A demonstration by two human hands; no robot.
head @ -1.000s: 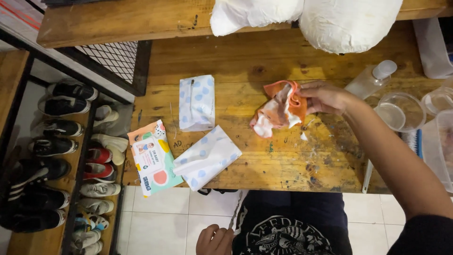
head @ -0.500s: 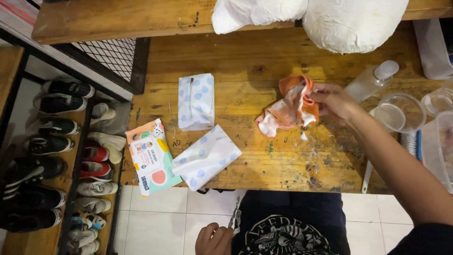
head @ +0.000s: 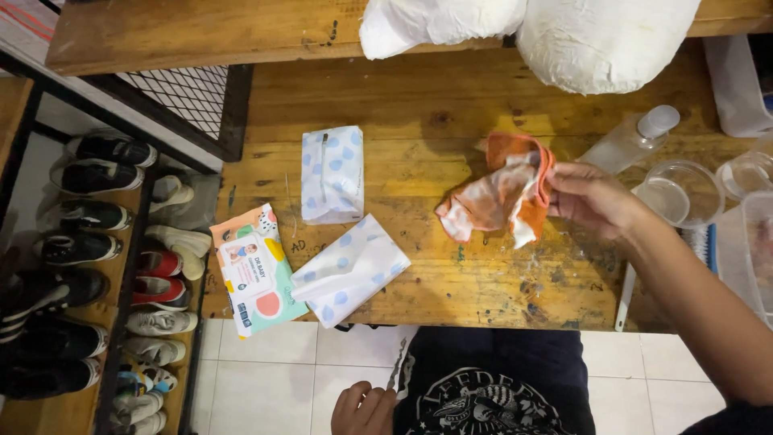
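Worn wooden desk [head: 419, 89] carries everything; a metal shoe rack [head: 88, 266] full of shoes stands off its left edge. Two large white stuffed plastic bags [head: 604, 36] sit along the far edge.

On the left half of the desk lie two white tissue packs with blue dots: one [head: 332, 173] lies lengthwise toward the middle, the other [head: 350, 270] is angled at the near edge. A flat wet-wipes pack in orange and teal [head: 254, 282] lies just beside it at the near left corner, overhanging the edge.

Toward the right edge there are a clear plastic bottle with a white cap [head: 632, 141] lying tilted, clear plastic cups [head: 680, 193] and part of a clear plastic tub [head: 753, 242].

The crumpled orange and white cloth [head: 503, 193] is right of the desk's centre, its lower part resting on the wood and its upper right bunched up in the fingers. Judgement: it is light, soft and floppy, not fragile and not slippery; it should take any shape and is easy to grab by a bunched fold or a corner. It looks stained, possibly damp, cannot tell.

Right hand [head: 592, 197] reaches in from the right edge, fingers curled and pinching the cloth's right side, thumb on top; grip is closed on the fabric, not a flat palm.

Left hand [head: 366, 407] is below the desk's near edge, by the lap, loosely curled; a thin metallic object seems to be at its fingers, too small to tell.
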